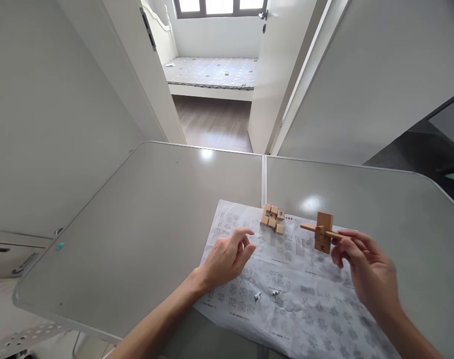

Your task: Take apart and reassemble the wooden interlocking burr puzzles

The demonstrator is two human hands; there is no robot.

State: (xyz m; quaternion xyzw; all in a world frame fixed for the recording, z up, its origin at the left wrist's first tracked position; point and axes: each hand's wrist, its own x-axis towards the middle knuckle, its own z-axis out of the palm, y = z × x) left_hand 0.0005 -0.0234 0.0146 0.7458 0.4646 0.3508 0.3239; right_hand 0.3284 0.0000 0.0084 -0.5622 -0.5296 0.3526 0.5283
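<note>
My right hand (365, 264) pinches one end of a thin stick on a wooden puzzle piece (323, 232). The piece is a flat block marked 2, crossed by the stick, and it is held above the printed instruction sheet (245, 304). Over the left part of that sheet, my left hand (230, 254) is empty, with thumb and index finger apart and the other fingers curled. Just beyond its fingertips, a small cluster of notched wooden puzzle pieces (272, 219) lies on the sheet's far edge, one marked 3. My left hand does not touch it.
Two small torn scraps (266, 295) lie on the sheet. The grey folding table (155, 209) has a seam (264, 179) and a raised metal rim. Beyond it, an open door (273, 70) leads to a room with a bed (212, 72). Walls flank the table.
</note>
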